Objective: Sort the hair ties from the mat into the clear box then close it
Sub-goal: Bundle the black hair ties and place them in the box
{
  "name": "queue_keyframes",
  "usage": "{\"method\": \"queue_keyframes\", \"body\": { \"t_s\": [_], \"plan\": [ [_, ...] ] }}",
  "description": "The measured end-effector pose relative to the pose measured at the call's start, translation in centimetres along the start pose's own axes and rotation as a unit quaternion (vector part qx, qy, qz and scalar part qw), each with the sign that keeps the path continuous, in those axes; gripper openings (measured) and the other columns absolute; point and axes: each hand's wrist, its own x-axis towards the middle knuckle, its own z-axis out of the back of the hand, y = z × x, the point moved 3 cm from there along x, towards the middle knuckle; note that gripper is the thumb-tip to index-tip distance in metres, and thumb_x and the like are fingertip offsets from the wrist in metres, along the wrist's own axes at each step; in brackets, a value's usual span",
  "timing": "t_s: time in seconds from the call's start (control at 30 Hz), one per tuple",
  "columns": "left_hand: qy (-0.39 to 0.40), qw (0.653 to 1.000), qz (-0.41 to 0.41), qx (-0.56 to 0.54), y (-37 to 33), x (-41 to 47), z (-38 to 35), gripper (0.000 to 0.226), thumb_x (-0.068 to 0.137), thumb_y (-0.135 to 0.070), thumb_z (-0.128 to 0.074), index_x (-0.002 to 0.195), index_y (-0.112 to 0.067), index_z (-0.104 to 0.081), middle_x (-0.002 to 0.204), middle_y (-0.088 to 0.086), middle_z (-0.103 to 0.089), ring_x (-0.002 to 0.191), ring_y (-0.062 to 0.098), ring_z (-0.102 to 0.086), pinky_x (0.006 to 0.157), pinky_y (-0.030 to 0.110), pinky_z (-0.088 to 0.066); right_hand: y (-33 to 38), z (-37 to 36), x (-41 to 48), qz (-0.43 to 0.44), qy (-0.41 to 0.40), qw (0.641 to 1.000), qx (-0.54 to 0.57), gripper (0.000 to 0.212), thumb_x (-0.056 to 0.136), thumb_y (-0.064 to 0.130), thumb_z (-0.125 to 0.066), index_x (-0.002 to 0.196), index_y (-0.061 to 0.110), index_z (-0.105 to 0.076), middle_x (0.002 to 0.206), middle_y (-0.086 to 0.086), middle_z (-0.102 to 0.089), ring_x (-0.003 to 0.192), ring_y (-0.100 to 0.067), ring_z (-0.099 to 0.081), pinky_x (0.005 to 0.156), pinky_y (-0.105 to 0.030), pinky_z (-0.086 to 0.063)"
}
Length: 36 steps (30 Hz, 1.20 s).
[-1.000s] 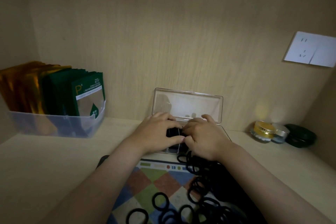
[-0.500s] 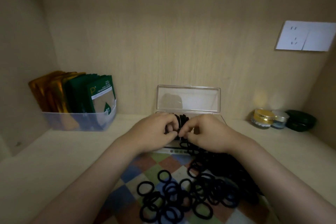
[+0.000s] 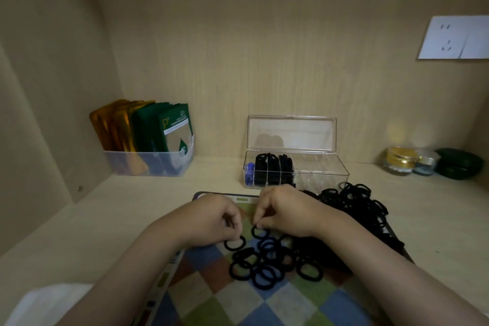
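Hands curl fingers-down over the checkered mat [image 3: 239,300]: left hand [image 3: 211,219] pinches a soft black ring-shaped hair tie [image 3: 235,243], right hand [image 3: 285,212] pinches a second tie [image 3: 260,231]. Loose ties [image 3: 267,266] lie heaped beneath and rightward. Beyond stands the clear plastic box [image 3: 321,176], lid [image 3: 291,132] upright, ties filling its left compartments.

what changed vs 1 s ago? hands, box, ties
Both hands pulled back from the clear plastic box toward the person, onto the checkered mat. The left hand now pinches one black hair tie, the right hand a second black hair tie. Unchanged: box open, lid upright.
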Motion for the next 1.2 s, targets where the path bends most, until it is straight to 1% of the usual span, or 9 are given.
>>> {"method": "queue_keyframes", "body": {
  "t_s": [0.27,0.53,0.63,0.73,0.87,0.97,1.03,1.1,1.2],
  "plan": [
    [0.066,0.978,0.005,-0.198,-1.0,-0.7,0.0,0.011,0.094,-0.017,-0.066,0.103,-0.019,-0.071,0.080,-0.006,-0.071,0.072,0.005,-0.064,0.068,0.022,-0.053,-0.1,1.9,-2.1,-0.035,0.072,0.985,0.155,0.017,0.092,0.019,-0.069,0.106,0.027,-0.077,0.075,0.014,-0.072,0.066,0.007,-0.061,0.068,-0.010,-0.045],
    [0.073,0.997,-0.019,0.003,-2.1,-1.3,-0.5,0.028,0.087,-0.013,-0.067,0.103,-0.032,-0.078,0.082,-0.015,-0.063,0.071,0.000,-0.059,0.068,0.014,-0.047,0.7,0.1,-1.9,0.003,0.072,0.997,0.013,0.015,0.078,0.023,-0.076,0.090,0.033,-0.078,0.084,0.020,-0.063,0.083,-0.001,-0.063,0.085,-0.028,-0.053],
    [0.073,0.997,-0.006,-0.015,-2.2,-1.5,-0.3,0.018,0.088,-0.014,-0.066,0.096,-0.027,-0.075,0.081,-0.013,-0.065,0.070,-0.002,-0.061,0.067,0.014,-0.050,0.4,0.7,-2.2,0.002,0.070,0.997,0.010,0.015,0.085,0.021,-0.069,0.093,0.031,-0.075,0.091,0.018,-0.067,0.086,-0.001,-0.063,0.085,-0.026,-0.053],
    [0.061,0.994,0.007,-0.087,-2.0,-1.5,0.0,0.013,0.090,-0.014,-0.065,0.092,-0.025,-0.071,0.074,-0.012,-0.067,0.067,-0.001,-0.062,0.064,0.014,-0.048,-0.4,2.3,-2.7,-0.037,0.058,0.989,0.129,0.017,0.091,0.014,-0.066,0.093,0.030,-0.072,0.081,0.013,-0.070,0.068,-0.006,-0.067,0.070,-0.021,-0.053],
    [0.063,0.986,-0.005,-0.155,-1.4,-1.5,0.5,0.009,0.091,-0.018,-0.067,0.091,-0.024,-0.073,0.071,-0.010,-0.066,0.065,0.003,-0.059,0.065,0.018,-0.047,-1.2,3.5,-3.5,-0.032,0.077,0.976,0.199,0.027,0.094,0.008,-0.064,0.115,0.024,-0.072,0.085,-0.001,-0.070,0.058,-0.009,-0.057,0.064,-0.017,-0.046],
    [0.079,0.983,-0.006,-0.166,-1.7,-1.6,0.6,0.008,0.091,-0.018,-0.068,0.094,-0.020,-0.075,0.071,-0.006,-0.067,0.063,0.006,-0.061,0.063,0.018,-0.048,-1.3,3.5,-4.1,-0.033,0.132,0.976,0.169,0.030,0.094,0.013,-0.066,0.119,0.028,-0.072,0.087,-0.003,-0.070,0.064,-0.014,-0.060,0.070,-0.022,-0.048],
    [0.102,0.986,-0.005,-0.134,-2.0,-1.7,0.6,0.012,0.091,-0.018,-0.068,0.098,-0.022,-0.076,0.072,-0.007,-0.069,0.065,0.007,-0.063,0.063,0.017,-0.049,-1.1,3.2,-4.2,-0.034,0.163,0.978,0.129,0.028,0.091,0.022,-0.069,0.114,0.037,-0.073,0.101,0.001,-0.075,0.087,-0.023,-0.069,0.087,-0.034,-0.054],
    [0.145,0.984,0.009,-0.102,-2.3,-2.0,0.3,0.018,0.091,-0.018,-0.068,0.106,-0.026,-0.076,0.077,-0.009,-0.072,0.068,0.005,-0.065,0.065,0.015,-0.049,-0.6,2.6,-4.0,-0.033,0.180,0.979,0.095,0.029,0.087,0.027,-0.073,0.113,0.041,-0.073,0.111,0.005,-0.075,0.103,-0.018,-0.068,0.099,-0.036,-0.051],
    [0.162,0.985,0.030,-0.052,-2.7,-2.2,0.0,0.022,0.089,-0.017,-0.070,0.108,-0.028,-0.076,0.071,-0.022,-0.071,0.063,-0.007,-0.063,0.063,0.010,-0.048,0.3,1.7,-3.7,-0.043,0.163,0.985,0.047,0.033,0.079,0.023,-0.079,0.107,0.040,-0.075,0.090,0.020,-0.070,0.082,0.004,-0.063,0.083,-0.019,-0.050]
  ]
}}
